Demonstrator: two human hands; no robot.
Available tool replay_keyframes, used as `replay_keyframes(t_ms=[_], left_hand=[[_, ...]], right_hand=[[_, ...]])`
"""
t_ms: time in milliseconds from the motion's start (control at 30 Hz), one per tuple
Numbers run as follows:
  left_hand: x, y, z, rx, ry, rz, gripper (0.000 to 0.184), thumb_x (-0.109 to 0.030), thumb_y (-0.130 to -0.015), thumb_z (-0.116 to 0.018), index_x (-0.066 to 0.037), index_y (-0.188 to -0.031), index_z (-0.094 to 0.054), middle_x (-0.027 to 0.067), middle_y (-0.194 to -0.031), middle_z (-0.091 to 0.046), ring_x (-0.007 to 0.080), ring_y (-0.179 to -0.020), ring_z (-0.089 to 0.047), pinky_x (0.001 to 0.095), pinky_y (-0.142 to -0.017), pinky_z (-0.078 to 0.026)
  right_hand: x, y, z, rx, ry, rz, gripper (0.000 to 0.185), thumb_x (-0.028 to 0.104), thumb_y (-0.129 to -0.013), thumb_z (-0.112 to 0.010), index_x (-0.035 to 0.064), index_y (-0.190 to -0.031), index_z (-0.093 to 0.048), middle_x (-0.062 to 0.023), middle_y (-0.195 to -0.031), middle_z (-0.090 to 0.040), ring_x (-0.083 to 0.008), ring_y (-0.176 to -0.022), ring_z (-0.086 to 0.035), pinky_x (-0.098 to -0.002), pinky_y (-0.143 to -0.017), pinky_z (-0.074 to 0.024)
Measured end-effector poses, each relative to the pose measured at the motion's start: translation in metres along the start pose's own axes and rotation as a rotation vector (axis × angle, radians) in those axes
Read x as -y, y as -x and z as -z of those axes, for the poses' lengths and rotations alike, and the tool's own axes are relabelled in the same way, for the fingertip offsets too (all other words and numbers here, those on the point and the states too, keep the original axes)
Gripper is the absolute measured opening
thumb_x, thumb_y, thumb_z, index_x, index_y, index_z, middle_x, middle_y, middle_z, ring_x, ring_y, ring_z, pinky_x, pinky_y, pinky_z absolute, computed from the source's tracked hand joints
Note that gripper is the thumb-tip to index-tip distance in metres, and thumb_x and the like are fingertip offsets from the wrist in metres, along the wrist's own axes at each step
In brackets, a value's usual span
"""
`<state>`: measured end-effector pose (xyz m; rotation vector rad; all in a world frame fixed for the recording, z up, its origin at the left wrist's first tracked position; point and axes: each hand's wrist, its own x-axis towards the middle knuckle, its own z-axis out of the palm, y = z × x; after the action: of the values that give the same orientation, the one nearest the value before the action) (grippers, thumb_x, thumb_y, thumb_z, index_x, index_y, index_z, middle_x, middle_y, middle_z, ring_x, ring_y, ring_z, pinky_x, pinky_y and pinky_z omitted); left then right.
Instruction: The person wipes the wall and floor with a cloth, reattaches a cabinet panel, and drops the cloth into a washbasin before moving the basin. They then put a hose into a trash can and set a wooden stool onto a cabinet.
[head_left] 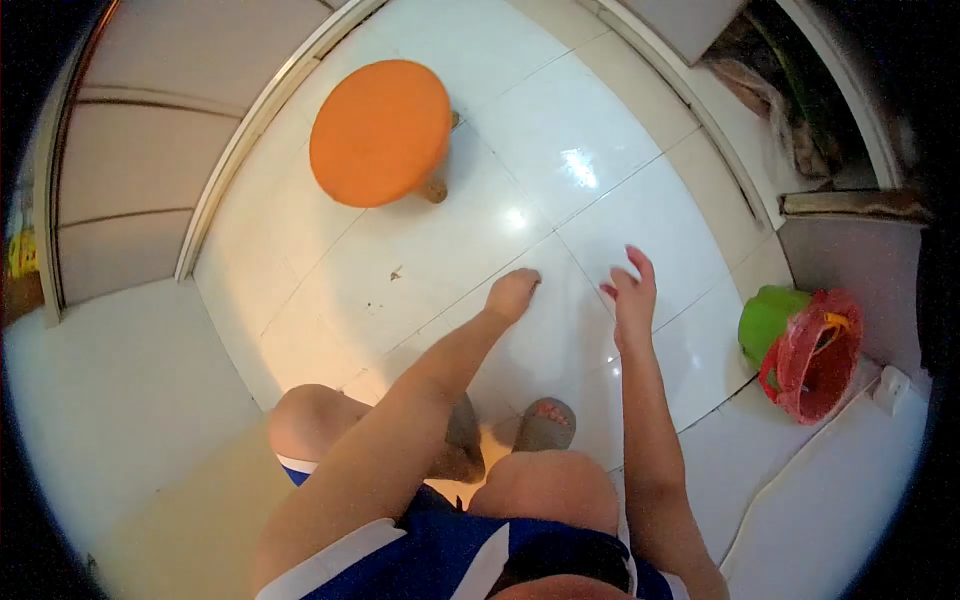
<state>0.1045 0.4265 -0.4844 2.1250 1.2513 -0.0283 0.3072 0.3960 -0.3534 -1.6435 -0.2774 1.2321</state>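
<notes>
My left hand [514,294] is low over the tiled floor [520,150], its fingers curled in and pressed together. Whatever they hold, if anything, is hidden. To its right, my right hand [633,297] is raised with bent fingers spread apart and nothing between them. Small dark bits of debris [396,273] lie on the white tiles left of my left hand. Farther off stands a low stool with a round orange seat [380,133]; neither hand touches it.
At the right, a green bin [767,322] stands beside a red plastic bag [808,375] near the wall. A white cable [790,468] runs along the floor there. Panelled doors [150,150] line the left. My slippered foot [547,425] is below my hands.
</notes>
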Motion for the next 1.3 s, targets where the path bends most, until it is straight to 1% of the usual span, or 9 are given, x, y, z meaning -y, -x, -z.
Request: replay_keyframes(t_ms=[133,267,433,700,867,1100,1167,1233,1300], left_hand=[[0.030,0.014,0.025,-0.134,0.243,0.113,0.018,-0.012,-0.080,-0.055,-0.009,-0.097,-0.058,0.0127,-0.089,-0.062,0.0316,-0.084,-0.060,0.0419,-0.073,-0.048],[0.108,0.036,0.105,0.385,-0.227,-0.124,0.013,-0.016,-0.080,-0.054,-0.009,-0.088,-0.062,0.0138,-0.089,-0.061,0.0322,-0.086,-0.059,0.0435,-0.072,-0.048],[0.135,0.130,0.207,0.454,-0.211,-0.030,0.015,-0.018,-0.087,-0.052,-0.007,-0.090,-0.061,0.0127,-0.090,-0.061,0.0304,-0.087,-0.059,0.0412,-0.075,-0.048],[0.138,0.300,0.229,-0.355,0.339,0.607,0.017,-0.010,-0.089,-0.053,-0.004,-0.099,-0.065,0.0116,-0.090,-0.066,0.0225,-0.078,-0.065,0.0323,-0.069,-0.052],[0.127,0.351,0.201,-0.583,0.594,0.875,0.048,-0.016,-0.097,-0.042,-0.019,-0.143,-0.028,0.0156,-0.105,-0.064,0.0187,-0.080,-0.066,0.0303,-0.063,-0.053],[0.092,0.378,0.303,-0.500,0.489,1.156,0.043,-0.013,-0.083,-0.062,-0.010,-0.125,-0.053,0.0120,-0.104,-0.066,0.0204,-0.085,-0.067,0.0341,-0.071,-0.053],[0.087,0.395,0.309,-0.968,0.539,0.761,0.042,-0.012,-0.074,-0.071,-0.008,-0.115,-0.061,0.0083,-0.095,-0.069,0.0173,-0.083,-0.066,0.0343,-0.072,-0.052],[0.061,0.413,0.349,-0.985,0.480,0.813,0.042,-0.009,-0.073,-0.072,-0.008,-0.114,-0.062,0.0067,-0.087,-0.069,0.0147,-0.087,-0.065,0.0294,-0.074,-0.051],[0.073,0.453,0.364,-0.965,1.220,1.054,0.039,-0.009,-0.075,-0.071,-0.008,-0.113,-0.062,0.0114,-0.098,-0.066,0.0126,-0.099,-0.060,0.0258,-0.077,-0.049]], right_hand=[[0.028,-0.036,-0.061,0.120,0.059,0.056,0.039,0.010,-0.084,-0.054,0.0046,-0.123,-0.050,-0.0099,-0.123,-0.048,-0.0163,-0.100,-0.051,-0.0311,-0.079,-0.0483],[0.016,-0.063,-0.113,0.308,0.158,0.061,0.044,0.018,-0.084,-0.059,0.0049,-0.124,-0.048,-0.0102,-0.122,-0.050,-0.0177,-0.099,-0.052,-0.0327,-0.084,-0.0457],[0.005,-0.083,-0.215,0.420,0.056,-0.156,0.058,0.026,-0.081,-0.065,0.0049,-0.130,-0.042,-0.0120,-0.125,-0.048,-0.0247,-0.107,-0.049,-0.0412,-0.092,-0.0420],[-0.019,-0.099,-0.308,0.492,-0.384,-0.411,0.051,0.020,-0.080,-0.071,0.0140,-0.126,-0.048,-0.0040,-0.122,-0.053,-0.0226,-0.113,-0.047,-0.0432,-0.092,-0.0418],[0.045,-0.036,-0.304,0.453,-0.255,-0.367,0.045,0.014,-0.084,-0.064,0.0095,-0.125,-0.046,-0.0068,-0.125,-0.051,-0.0238,-0.110,-0.052,-0.0406,-0.091,-0.0466],[0.190,0.069,-0.239,0.394,-0.454,-0.476,0.041,0.012,-0.088,-0.058,0.0019,-0.125,-0.044,-0.0135,-0.125,-0.051,-0.0280,-0.114,-0.051,-0.0410,-0.097,-0.0452],[0.227,0.108,-0.221,0.384,-0.473,-0.485,0.039,0.013,-0.089,-0.057,0.0018,-0.125,-0.045,-0.0140,-0.124,-0.052,-0.0283,-0.114,-0.051,-0.0412,-0.097,-0.0448],[0.266,0.156,-0.207,0.375,-0.492,-0.493,0.038,0.014,-0.089,-0.055,0.0017,-0.124,-0.046,-0.0145,-0.124,-0.052,-0.0285,-0.114,-0.051,-0.0415,-0.097,-0.0445],[0.283,0.221,-0.207,0.475,-0.469,-0.405,0.036,0.015,-0.090,-0.054,0.0010,-0.123,-0.048,-0.0145,-0.122,-0.054,-0.0285,-0.112,-0.052,-0.0430,-0.098,-0.0432]])
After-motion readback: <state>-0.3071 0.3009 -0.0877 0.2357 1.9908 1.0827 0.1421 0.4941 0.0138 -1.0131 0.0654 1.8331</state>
